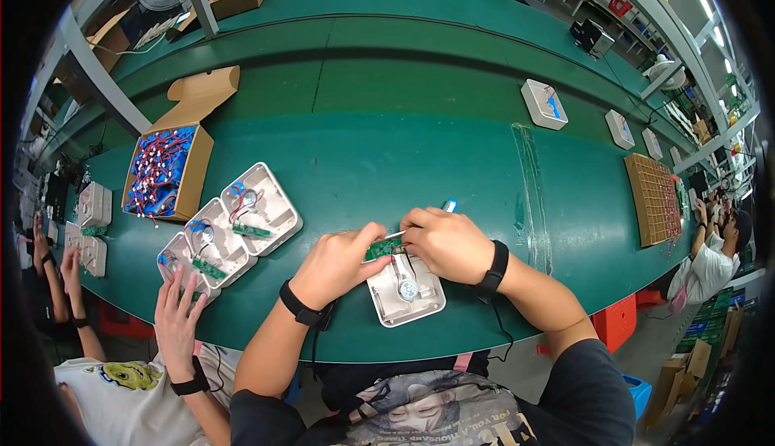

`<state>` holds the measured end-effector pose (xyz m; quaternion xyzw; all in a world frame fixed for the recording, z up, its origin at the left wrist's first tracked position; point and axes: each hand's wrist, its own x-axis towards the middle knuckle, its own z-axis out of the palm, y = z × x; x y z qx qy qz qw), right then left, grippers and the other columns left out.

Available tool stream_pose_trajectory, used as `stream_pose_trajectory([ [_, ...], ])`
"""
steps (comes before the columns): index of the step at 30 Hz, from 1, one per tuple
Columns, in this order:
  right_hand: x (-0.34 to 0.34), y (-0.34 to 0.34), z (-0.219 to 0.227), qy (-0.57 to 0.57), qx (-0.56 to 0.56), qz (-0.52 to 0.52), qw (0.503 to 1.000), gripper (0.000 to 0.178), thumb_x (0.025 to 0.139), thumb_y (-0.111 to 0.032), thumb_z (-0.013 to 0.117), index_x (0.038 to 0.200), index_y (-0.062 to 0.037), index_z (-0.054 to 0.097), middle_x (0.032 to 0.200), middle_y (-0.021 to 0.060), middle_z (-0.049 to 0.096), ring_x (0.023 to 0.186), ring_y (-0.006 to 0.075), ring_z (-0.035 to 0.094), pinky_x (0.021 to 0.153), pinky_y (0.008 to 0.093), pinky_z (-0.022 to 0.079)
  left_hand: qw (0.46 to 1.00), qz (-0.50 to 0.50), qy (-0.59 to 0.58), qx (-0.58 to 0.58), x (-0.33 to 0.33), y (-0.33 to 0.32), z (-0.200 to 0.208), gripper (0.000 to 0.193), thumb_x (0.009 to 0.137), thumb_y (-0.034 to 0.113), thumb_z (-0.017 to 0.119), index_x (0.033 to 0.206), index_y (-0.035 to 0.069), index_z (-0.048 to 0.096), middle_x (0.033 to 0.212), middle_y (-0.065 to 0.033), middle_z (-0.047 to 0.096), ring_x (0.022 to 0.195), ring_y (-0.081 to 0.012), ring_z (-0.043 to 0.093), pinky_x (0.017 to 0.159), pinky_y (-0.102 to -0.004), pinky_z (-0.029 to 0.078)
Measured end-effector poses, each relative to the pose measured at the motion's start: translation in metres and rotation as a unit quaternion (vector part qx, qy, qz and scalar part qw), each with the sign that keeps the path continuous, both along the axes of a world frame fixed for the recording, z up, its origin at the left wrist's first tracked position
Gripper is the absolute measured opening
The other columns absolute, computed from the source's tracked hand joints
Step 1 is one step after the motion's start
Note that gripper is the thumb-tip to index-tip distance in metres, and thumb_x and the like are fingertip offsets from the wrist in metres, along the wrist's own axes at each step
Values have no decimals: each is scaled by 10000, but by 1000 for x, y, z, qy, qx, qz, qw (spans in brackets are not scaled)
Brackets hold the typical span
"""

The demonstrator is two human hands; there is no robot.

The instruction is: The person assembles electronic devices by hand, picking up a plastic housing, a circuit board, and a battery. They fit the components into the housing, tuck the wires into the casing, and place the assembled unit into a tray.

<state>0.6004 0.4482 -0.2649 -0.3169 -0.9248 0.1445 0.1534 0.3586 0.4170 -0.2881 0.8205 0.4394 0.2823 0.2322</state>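
Note:
My left hand (337, 263) is closed on the left end of a green circuit board (381, 249), pinching it between thumb and fingers. At the board's right end, my right hand (452, 244) has its fingertips pressed together; what they pinch is hidden. A blue cylindrical battery (450, 205) sticks out just beyond the right hand's knuckles. Below the board lies a white plastic housing (420, 309), open side up, with a round silver speaker (408, 289) inside. Thin wires run from the speaker up toward the board.
Left of me are several joined-up white housings (278, 232) with boards and speakers, and a co-worker's hand (178, 321) touches them. Behind stands a cardboard box (194, 173) of blue wired batteries. Another white housing (545, 105) lies far right, near a brown divided tray (646, 200).

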Motion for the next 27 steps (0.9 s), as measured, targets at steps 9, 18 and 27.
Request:
stream_pose_trajectory([
  [9, -7, -1, 0, -44, 8, -8, 999, 92, 875, -118, 763, 914, -38, 738, 1081, 78, 650, 945, 284, 669, 804, 418, 576, 999, -39, -8, 35, -7, 3, -8, 237, 852, 192, 836, 994, 43, 719, 977, -127, 775, 793, -331, 744, 697, -402, 603],
  [18, -7, 2, -2, -28, -20, -14, 999, 85, 870, -113, 767, 899, -37, 742, 1084, 80, 642, 951, 286, 669, 828, 424, 568, 998, -40, 5, 52, -9, 3, -10, 147, 855, 183, 826, 906, 47, 803, 1058, -108, 790, 799, -296, 755, 703, -390, 614],
  [27, -2, 7, 1, -19, -46, -8, 999, 73, 872, -101, 759, 903, -37, 745, 1070, 89, 656, 961, 300, 674, 843, 428, 562, 998, -31, 11, 51, -6, 2, -10, 149, 855, 195, 830, 894, 54, 806, 1048, -101, 786, 795, -296, 752, 708, -392, 616],
])
